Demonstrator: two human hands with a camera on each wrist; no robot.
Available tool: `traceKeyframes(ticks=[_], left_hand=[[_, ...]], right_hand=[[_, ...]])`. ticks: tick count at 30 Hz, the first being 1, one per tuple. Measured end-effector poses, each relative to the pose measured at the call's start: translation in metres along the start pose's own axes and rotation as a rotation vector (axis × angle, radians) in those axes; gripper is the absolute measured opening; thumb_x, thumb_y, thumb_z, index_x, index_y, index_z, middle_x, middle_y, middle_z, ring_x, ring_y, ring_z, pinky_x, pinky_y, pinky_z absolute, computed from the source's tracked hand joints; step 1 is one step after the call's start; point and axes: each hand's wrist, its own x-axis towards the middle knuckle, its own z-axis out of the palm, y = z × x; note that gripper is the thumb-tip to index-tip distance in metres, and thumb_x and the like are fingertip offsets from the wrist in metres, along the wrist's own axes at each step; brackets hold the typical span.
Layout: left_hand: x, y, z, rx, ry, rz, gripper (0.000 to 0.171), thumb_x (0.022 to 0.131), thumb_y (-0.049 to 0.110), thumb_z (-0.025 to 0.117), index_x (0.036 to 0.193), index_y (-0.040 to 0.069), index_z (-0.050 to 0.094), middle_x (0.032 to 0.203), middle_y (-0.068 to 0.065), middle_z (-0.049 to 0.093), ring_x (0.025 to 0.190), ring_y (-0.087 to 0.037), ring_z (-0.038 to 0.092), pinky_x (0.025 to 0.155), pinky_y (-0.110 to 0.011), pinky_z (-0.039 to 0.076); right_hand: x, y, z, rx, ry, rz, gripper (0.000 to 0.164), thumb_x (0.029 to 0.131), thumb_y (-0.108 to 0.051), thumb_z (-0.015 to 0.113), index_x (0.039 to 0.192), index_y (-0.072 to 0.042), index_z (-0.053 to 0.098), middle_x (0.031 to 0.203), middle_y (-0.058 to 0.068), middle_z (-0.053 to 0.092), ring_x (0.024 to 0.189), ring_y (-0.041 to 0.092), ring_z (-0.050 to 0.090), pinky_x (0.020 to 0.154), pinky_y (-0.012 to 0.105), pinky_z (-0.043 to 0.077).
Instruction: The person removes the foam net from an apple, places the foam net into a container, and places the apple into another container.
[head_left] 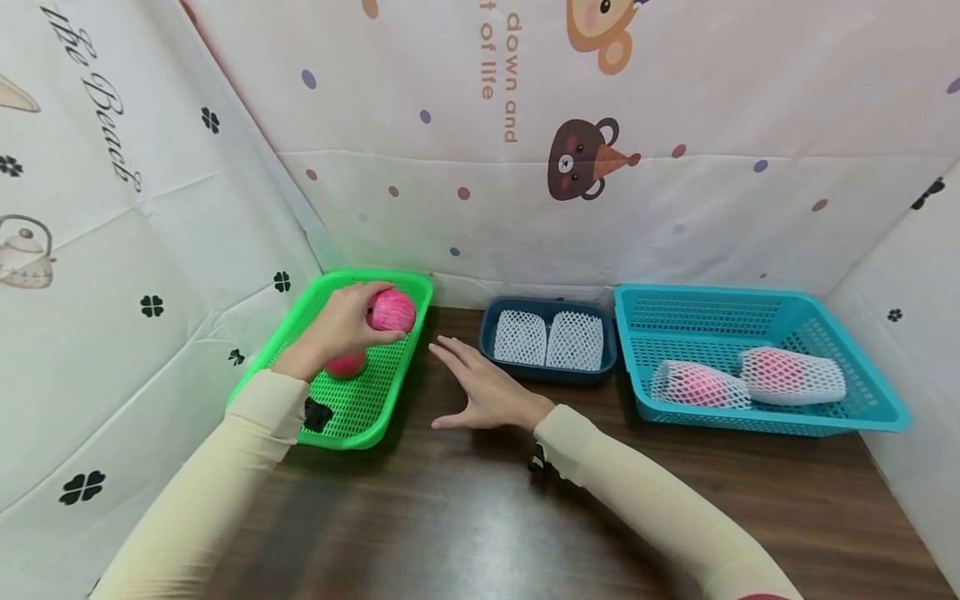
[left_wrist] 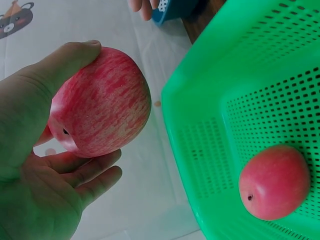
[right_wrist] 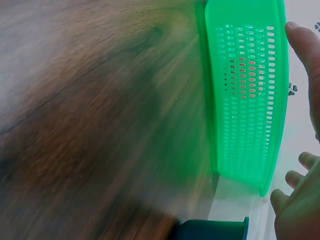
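My left hand (head_left: 341,321) grips a pink-red apple (head_left: 393,312) over the far end of the green basket (head_left: 400,375). In the left wrist view the thumb lies on top of that apple (left_wrist: 107,105) and the fingers curl under it. Another red apple (left_wrist: 275,182) lies in the basket, partly hidden by my left arm in the head view. My right hand (head_left: 487,387), fingers spread and holding nothing, hovers between the green basket and a dark blue tray (head_left: 551,372). Two white foam nets (head_left: 521,337) sit side by side in this tray.
At the right stands a teal basket (head_left: 750,419) holding two apples in white foam nets (head_left: 776,367). All containers are on a dark wooden table (head_left: 465,525). Printed white cloth (head_left: 495,225) hangs behind and at both sides.
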Motion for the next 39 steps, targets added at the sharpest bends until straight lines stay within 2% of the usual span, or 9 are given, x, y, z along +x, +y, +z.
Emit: traceKeyframes(ticks=[8, 14, 17, 23, 29, 35, 39], left_hand=[[-0.003, -0.011, -0.003, 0.011, 0.032, -0.034, 0.071, 0.080, 0.025, 0.089, 0.136, -0.004, 0.058, 0.121, -0.022, 0.066, 0.106, -0.038, 0.063, 0.084, -0.053, 0.058], [-0.008, -0.016, -0.005, 0.015, 0.041, -0.053, 0.072, 0.080, 0.026, 0.089, 0.137, -0.004, 0.057, 0.122, -0.023, 0.066, 0.107, -0.039, 0.063, 0.084, -0.053, 0.058], [-0.010, -0.017, -0.007, 0.012, 0.039, -0.066, 0.073, 0.081, 0.027, 0.088, 0.138, -0.004, 0.056, 0.122, -0.023, 0.065, 0.107, -0.039, 0.063, 0.084, -0.054, 0.058], [-0.014, -0.021, -0.009, 0.018, 0.029, -0.092, 0.075, 0.081, 0.027, 0.088, 0.140, -0.005, 0.054, 0.123, -0.024, 0.064, 0.109, -0.040, 0.062, 0.084, -0.054, 0.058], [-0.016, -0.023, -0.011, 0.017, 0.029, -0.102, 0.075, 0.081, 0.026, 0.087, 0.141, -0.005, 0.053, 0.124, -0.025, 0.064, 0.109, -0.040, 0.062, 0.083, -0.054, 0.059], [-0.018, -0.024, -0.013, 0.009, 0.023, -0.108, 0.074, 0.081, 0.026, 0.088, 0.139, -0.005, 0.054, 0.123, -0.024, 0.064, 0.107, -0.039, 0.062, 0.082, -0.054, 0.059], [-0.018, -0.026, -0.013, 0.017, 0.024, -0.107, 0.074, 0.080, 0.026, 0.089, 0.138, -0.005, 0.055, 0.121, -0.025, 0.064, 0.106, -0.040, 0.063, 0.082, -0.054, 0.058]], right_hand=[[0.013, -0.005, 0.005, 0.011, -0.039, 0.019, 0.114, 0.083, -0.068, 0.073, 0.166, -0.018, 0.014, 0.172, 0.003, 0.009, 0.157, 0.024, 0.012, 0.121, 0.046, 0.029], [0.022, -0.009, 0.009, 0.020, -0.051, -0.006, 0.115, 0.083, -0.067, 0.074, 0.166, -0.014, 0.015, 0.172, 0.006, 0.011, 0.158, 0.023, 0.010, 0.122, 0.046, 0.028], [0.026, -0.012, 0.011, 0.022, -0.059, -0.021, 0.114, 0.085, -0.066, 0.073, 0.166, -0.015, 0.011, 0.172, 0.009, 0.011, 0.158, 0.023, 0.008, 0.123, 0.046, 0.024], [0.033, -0.018, 0.015, 0.010, -0.078, -0.013, 0.111, 0.087, -0.067, 0.069, 0.166, -0.016, 0.010, 0.172, 0.004, 0.005, 0.158, 0.020, 0.006, 0.124, 0.044, 0.022], [0.041, -0.021, 0.019, 0.004, -0.102, 0.000, 0.107, 0.090, -0.069, 0.064, 0.166, -0.015, 0.011, 0.173, 0.006, 0.004, 0.158, 0.024, 0.009, 0.125, 0.041, 0.016], [0.047, -0.026, 0.026, -0.003, -0.109, 0.021, 0.101, 0.093, -0.069, 0.058, 0.165, -0.011, 0.018, 0.172, 0.006, 0.006, 0.158, 0.024, 0.011, 0.126, 0.041, 0.014], [0.050, -0.028, 0.030, -0.011, -0.102, 0.049, 0.099, 0.094, -0.072, 0.054, 0.165, -0.013, 0.018, 0.172, 0.005, 0.006, 0.158, 0.022, 0.010, 0.126, 0.041, 0.014]])
